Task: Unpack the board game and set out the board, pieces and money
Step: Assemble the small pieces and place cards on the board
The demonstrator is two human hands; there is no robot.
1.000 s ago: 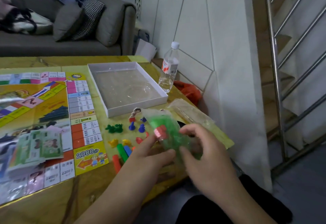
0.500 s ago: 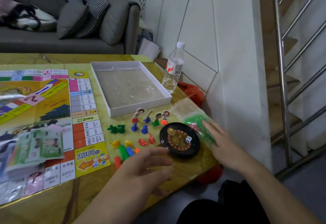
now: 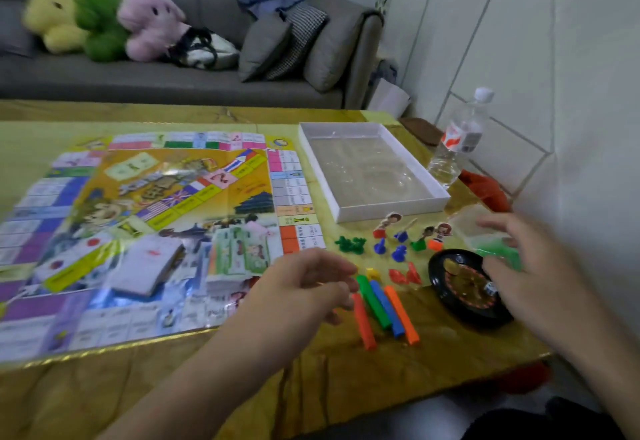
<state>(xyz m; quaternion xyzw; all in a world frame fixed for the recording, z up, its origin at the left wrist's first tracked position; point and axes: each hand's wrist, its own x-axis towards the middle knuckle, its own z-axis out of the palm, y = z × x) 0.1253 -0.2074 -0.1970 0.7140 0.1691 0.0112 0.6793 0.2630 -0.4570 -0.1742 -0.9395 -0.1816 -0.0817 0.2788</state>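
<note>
Board [image 3: 145, 217] is spread flat on the table [image 3: 242, 387], its long axis running left to right. Coloured sticks [image 3: 384, 308] are laid side by side, pointing near-right. Left hand [image 3: 304, 287] is held loosely curled, holding nothing; right hand [image 3: 530, 266] is spread open over the roulette wheel [image 3: 460, 287].

Soft dim light, motion-blurred (hands most), glare on board [image 3: 166, 197].

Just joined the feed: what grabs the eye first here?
The colourful game board spread over the table's left, with play money on it. Right of it lie bright sticks and a black roulette wheel. The right hand hovers over a plastic bag.
</note>
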